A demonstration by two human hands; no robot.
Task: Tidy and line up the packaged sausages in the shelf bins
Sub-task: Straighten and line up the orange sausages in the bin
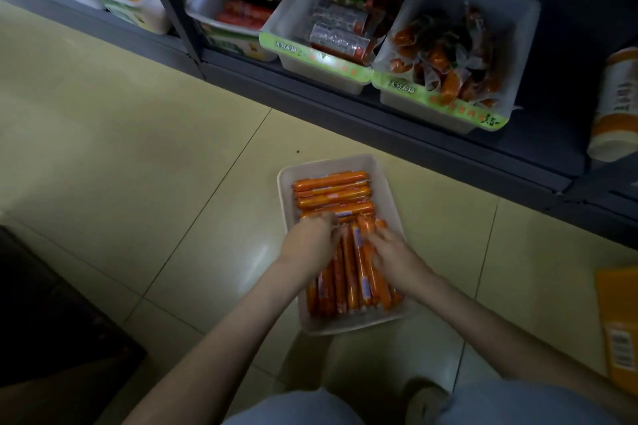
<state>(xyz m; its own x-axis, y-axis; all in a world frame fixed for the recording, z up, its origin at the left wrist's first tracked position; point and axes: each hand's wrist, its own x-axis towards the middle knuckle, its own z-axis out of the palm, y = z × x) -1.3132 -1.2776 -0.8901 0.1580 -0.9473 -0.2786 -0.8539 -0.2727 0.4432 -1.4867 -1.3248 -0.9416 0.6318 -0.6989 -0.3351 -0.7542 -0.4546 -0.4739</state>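
While you crouch over the shallow white plastic bin (345, 325) on the pale tiled floor (138, 166), the head view shows it well apart from the dark shelf (414, 134), below the three white bins of mixed packaged sausages (345, 28).

It holds two groups. A row of orange film-wrapped sausages (331, 190) lies crosswise in the far half. A second batch of orange sausages (348, 274) runs lengthwise in the near half.

Your left grip (310, 239) sits on the seam where the two groups meet. Your right grip (390, 252) lies over the far ends of the lengthwise batch, beside one sausage tip (366, 227) that pokes past its neighbours. Both are blurred, so I cannot tell whether either is clenched on a sausage or only pressing flat.

The step looks like squaring up the lengthwise batch:

- Hold the crosswise row steady with the left so it acts as a stop.
- With the right, draw the stray sausage back until its tip lines up with the others.
- Sweep the batch sideways against the bin wall to close the gaps.
- Press lightly, since the slick film will probably let the sausages roll or ride over each other.
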